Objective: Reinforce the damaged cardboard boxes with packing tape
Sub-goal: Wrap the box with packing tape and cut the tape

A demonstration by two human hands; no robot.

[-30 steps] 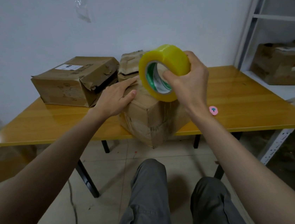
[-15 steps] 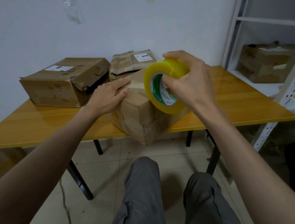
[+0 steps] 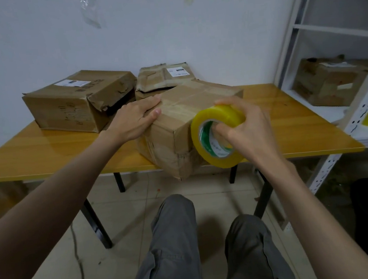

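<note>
Against a pale wall, a wooden table (image 3: 42, 153) carries three cardboard boxes. The nearest box (image 3: 179, 144), overhanging the front edge, is pressed on top by the flat left hand (image 3: 135, 119). A yellow tape roll (image 3: 217, 135) is gripped by the right hand (image 3: 246, 130) against the box's near corner.

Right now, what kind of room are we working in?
Probably a small storeroom or packing room: battered cardboard boxes on a wooden table, and white metal shelving holding another box.
</note>
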